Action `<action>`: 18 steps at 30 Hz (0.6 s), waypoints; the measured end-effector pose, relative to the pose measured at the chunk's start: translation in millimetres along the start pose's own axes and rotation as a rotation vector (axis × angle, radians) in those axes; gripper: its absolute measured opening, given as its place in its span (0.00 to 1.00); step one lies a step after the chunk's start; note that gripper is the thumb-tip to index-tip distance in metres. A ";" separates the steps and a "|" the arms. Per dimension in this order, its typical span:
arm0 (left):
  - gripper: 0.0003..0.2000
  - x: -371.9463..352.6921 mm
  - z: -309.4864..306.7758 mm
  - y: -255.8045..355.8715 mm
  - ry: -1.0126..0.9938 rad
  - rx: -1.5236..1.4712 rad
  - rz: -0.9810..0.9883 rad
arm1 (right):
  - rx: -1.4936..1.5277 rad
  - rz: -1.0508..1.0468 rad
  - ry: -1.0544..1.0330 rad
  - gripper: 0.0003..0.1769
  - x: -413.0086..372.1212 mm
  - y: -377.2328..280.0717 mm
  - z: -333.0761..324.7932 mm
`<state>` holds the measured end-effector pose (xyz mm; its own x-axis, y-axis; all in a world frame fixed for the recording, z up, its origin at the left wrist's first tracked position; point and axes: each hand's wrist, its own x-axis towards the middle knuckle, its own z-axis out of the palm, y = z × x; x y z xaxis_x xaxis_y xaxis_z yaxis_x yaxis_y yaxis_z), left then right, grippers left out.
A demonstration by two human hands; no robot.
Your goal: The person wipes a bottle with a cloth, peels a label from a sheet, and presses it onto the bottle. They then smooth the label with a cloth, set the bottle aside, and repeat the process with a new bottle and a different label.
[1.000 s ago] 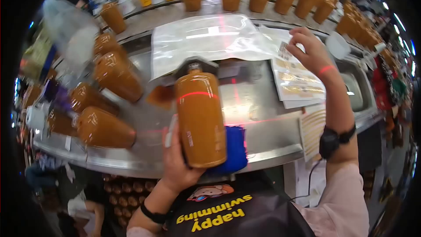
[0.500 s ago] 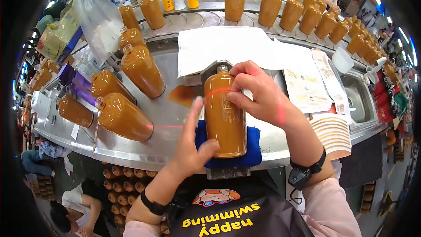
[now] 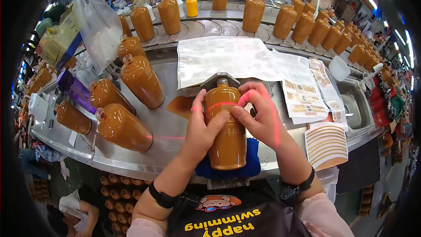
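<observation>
A glossy brown bottle [image 3: 226, 151] lies in front of me, its neck pointing away, on a folded blue cloth [image 3: 253, 157]. Pale gold lettering shows on its front, partly covered by my thumbs. My left hand [image 3: 202, 126] is wrapped around the bottle's left side, thumb on the front. On the upper right side my right hand [image 3: 258, 113] grips it with bent fingers, its thumb tip close to the left thumb. A red light line crosses the bottle's shoulder and my right hand. The neck rests at a dark metal bracket [image 3: 209, 80].
More brown bottles [image 3: 127, 127] stand at the left. White sheets [image 3: 219, 59] lie behind the bracket, decal sheets [image 3: 305, 94] and gold-striped strips [image 3: 326, 145] at the right by a sink [image 3: 362, 105]. A curved conveyor [image 3: 201, 28] carries bottles; other people sit nearby.
My left hand has come from beside the bottle onto its side. My right hand has lowered its fingers onto the bottle. Bottles on the conveyor have shifted.
</observation>
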<state>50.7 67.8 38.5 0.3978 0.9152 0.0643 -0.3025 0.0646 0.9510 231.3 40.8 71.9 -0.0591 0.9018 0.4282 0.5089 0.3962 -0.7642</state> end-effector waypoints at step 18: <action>0.41 0.4 -7.7 -4.0 -0.053 0.044 0.026 | 0.060 -0.013 0.000 0.18 -5.3 14.5 6.8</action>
<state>45.4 71.0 32.4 0.4361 0.8938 0.1045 -0.2759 0.0222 0.9609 233.2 43.0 55.3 -0.0652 0.8965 0.4383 0.4555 0.4175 -0.7863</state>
